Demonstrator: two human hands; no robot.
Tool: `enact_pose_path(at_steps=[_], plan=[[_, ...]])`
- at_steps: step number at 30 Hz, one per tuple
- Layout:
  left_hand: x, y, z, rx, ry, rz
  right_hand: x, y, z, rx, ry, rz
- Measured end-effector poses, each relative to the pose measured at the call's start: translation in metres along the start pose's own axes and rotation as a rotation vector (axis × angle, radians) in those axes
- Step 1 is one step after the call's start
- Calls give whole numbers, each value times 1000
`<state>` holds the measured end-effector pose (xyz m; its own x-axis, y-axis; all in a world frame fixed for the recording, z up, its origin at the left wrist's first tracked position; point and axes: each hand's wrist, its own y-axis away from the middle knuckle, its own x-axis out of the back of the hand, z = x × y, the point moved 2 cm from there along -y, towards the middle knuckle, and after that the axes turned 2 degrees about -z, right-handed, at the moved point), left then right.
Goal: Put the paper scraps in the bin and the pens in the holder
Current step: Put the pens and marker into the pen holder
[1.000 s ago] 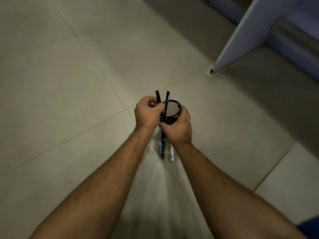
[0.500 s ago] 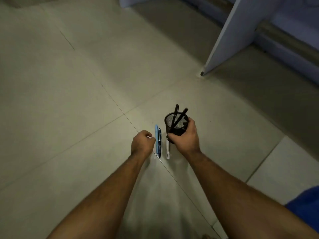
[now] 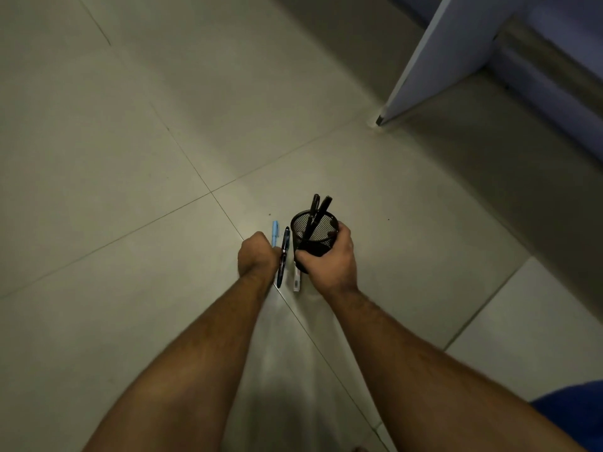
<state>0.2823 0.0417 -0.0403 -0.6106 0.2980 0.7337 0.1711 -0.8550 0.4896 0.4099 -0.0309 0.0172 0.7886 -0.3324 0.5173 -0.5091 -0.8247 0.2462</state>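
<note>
My right hand (image 3: 328,261) grips a black mesh pen holder (image 3: 314,235), held tilted just above the tiled floor. Two black pens (image 3: 318,208) stick out of its top. Three pens lie side by side on the floor: a light blue pen (image 3: 274,233), a dark blue pen (image 3: 283,256) and a white pen (image 3: 296,279), whose upper part is hidden behind the holder. My left hand (image 3: 257,257) is curled low over the light blue pen, its fingers touching it. No paper scraps or bin are in view.
The pale tiled floor (image 3: 130,158) stretches to the left and far side. A grey-blue furniture panel (image 3: 440,57) stands on the floor at the upper right. Blue clothing (image 3: 574,409) shows at the bottom right corner.
My left hand let two black pens drop into the holder, then went down to the pens on the floor. My right hand lowered the holder beside them.
</note>
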Motion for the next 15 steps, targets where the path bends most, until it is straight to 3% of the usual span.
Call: enact_pose_path(at_steps=[4, 8, 12, 15], plan=[[10, 1, -5, 26, -14, 38, -2, -3, -1, -10, 20, -21], [38, -2, -8, 84, 480, 83, -3, -5, -5, -21, 24, -16], [75, 10, 11, -90, 918, 91, -8, -7, -7, -17, 46, -6], [88, 25, 32, -201, 1047, 46, -10, -7, -7, -22, 91, -6]])
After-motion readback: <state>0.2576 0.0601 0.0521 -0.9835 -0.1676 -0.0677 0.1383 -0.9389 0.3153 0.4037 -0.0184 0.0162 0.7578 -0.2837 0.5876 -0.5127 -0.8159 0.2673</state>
